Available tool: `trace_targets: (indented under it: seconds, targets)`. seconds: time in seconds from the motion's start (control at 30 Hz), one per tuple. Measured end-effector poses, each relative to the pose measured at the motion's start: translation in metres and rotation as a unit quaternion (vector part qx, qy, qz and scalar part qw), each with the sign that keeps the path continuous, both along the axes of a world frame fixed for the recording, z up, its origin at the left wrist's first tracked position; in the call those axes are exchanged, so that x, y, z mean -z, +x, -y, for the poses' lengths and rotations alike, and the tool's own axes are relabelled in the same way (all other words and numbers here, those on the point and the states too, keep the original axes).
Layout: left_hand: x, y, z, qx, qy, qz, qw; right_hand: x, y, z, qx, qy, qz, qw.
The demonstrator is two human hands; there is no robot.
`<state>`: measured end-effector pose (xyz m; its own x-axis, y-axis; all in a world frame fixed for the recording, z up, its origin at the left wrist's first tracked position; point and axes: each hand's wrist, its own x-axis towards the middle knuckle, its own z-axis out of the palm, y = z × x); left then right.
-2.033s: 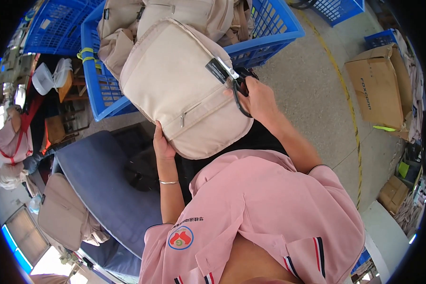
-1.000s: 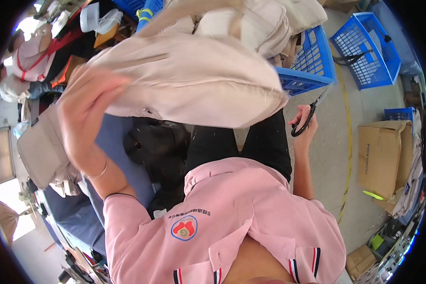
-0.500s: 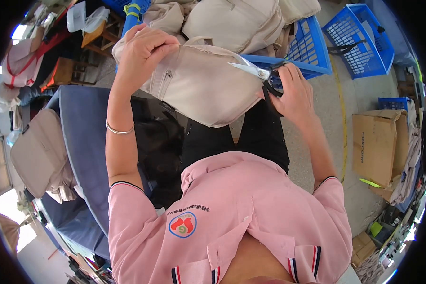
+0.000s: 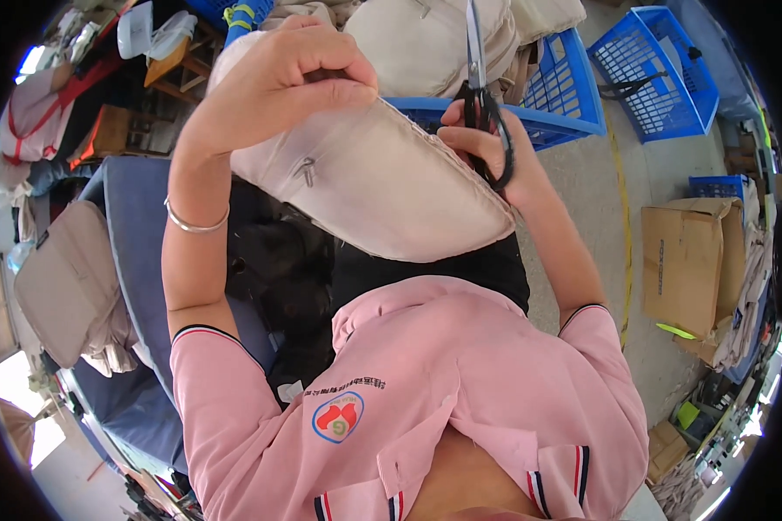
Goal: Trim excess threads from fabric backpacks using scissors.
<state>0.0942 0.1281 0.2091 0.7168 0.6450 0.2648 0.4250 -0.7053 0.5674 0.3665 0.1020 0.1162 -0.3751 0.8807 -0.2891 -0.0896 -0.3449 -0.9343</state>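
A beige sewn fabric bag piece with a short zipper hangs tilted above my lap. My left hand pinches its upper edge between thumb and fingers. In my right hand is a pair of scissors with black handles, the silver blades pointing away from me and together. The right hand is beside the piece's right-hand seam; whether its fingers touch the fabric I cannot tell. Behind the piece, more beige bag pieces fill a blue plastic crate.
Another blue crate stands at the far right, beyond a yellow floor line. A cardboard box sits at the right. At the left is a dark blue padded surface, with a beige fabric piece beside it.
My left hand has moved right along the upper edge. The piece has turned and dropped lower. The scissors have swung from pointing left across the fabric to pointing away from me.
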Motion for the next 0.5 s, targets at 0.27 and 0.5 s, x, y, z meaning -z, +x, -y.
trace_targets:
  seconds: [0.27,0.5]
  targets:
    - [0.042,-0.012,-0.01,-0.063,-0.124,0.05,0.989,0.028,0.062,0.02,0.002,0.248,0.243,0.938]
    - [0.043,-0.011,-0.018,-0.073,-0.186,0.082,0.976,0.019,0.09,0.025,-0.066,0.473,0.488,0.73]
